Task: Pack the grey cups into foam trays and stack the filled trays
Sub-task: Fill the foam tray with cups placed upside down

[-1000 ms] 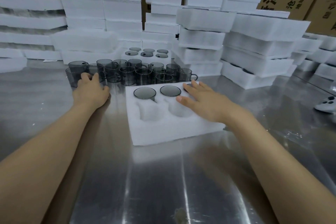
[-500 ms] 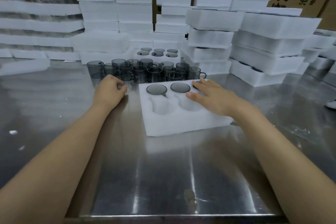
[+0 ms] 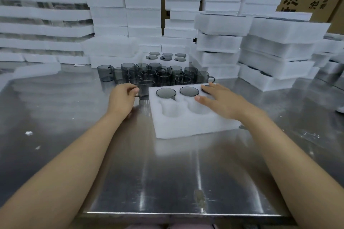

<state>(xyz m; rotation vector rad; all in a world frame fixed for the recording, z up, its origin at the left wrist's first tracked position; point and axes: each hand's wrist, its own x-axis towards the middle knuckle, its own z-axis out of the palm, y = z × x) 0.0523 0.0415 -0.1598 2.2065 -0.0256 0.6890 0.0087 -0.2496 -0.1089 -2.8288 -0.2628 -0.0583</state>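
Transparent grey cup (image 3: 145, 89) now drawn beside white foam tray (image 3: 186, 122), left hand (image 3: 122, 98) fingers pinching its handle, right hand (image 3: 221, 101) fingers released, flat on tray

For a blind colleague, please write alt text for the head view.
The left hand grips a grey cup by its handle beside the foam tray; the right hand rests flat on that tray. Its far row holds packed cups; loose cups stand behind.
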